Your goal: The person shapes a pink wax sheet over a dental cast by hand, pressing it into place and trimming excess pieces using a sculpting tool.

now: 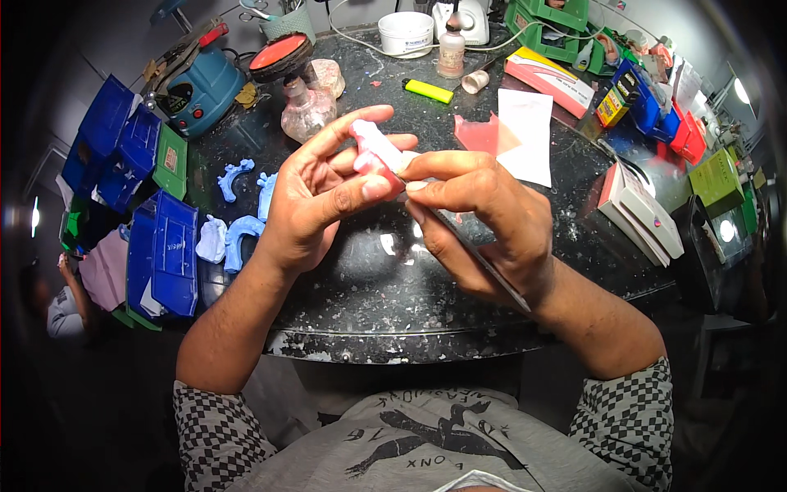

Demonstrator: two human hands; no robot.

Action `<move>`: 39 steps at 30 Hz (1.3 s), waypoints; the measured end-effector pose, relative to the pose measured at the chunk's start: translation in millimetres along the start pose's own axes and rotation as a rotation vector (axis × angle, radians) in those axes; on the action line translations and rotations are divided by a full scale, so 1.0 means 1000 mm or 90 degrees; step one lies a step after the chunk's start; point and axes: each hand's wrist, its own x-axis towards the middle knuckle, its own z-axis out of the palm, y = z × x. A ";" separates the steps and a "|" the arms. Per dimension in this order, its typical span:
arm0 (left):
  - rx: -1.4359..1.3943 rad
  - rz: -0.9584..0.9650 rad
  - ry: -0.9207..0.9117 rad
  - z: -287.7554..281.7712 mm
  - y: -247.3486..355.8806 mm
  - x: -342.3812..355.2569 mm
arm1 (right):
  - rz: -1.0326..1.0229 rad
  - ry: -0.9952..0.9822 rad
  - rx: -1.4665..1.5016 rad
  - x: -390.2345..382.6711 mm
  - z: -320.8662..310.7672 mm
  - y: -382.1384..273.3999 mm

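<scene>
Over the middle of the black bench, my left hand [307,197] holds a white dental cast [366,135] between thumb and fingers. Pink wax [384,174] covers the cast's lower part. From the other side, my right hand [500,213] grips a thin metal wax carver [485,264] like a pen. The carver's shaft slants down to the right under my palm. Its working tip is at the wax edge, mostly hidden by my right fingertips, so I cannot tell whether it touches.
Left of my hands lie blue dental casts [242,238] and blue bins [168,254]. Behind stand a glass spirit lamp [308,115], a yellow-green lighter [428,90] and a white tub [406,34]. Pink wax sheet [475,134], white paper [529,135] and a white box [639,209] lie rightward. Another person [70,307] is far left.
</scene>
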 end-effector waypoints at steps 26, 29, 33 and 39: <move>-0.318 -0.134 0.033 -0.005 -0.009 0.001 | 0.044 0.037 0.013 0.000 -0.004 0.009; -0.295 -0.149 0.040 -0.002 -0.008 0.002 | 0.345 0.110 0.261 -0.001 -0.001 0.000; -0.256 -0.154 0.048 -0.003 -0.010 0.002 | 0.328 0.053 0.125 -0.003 -0.001 0.008; -0.269 -0.178 -0.007 -0.005 -0.013 -0.001 | 0.386 0.011 0.169 -0.006 0.001 0.010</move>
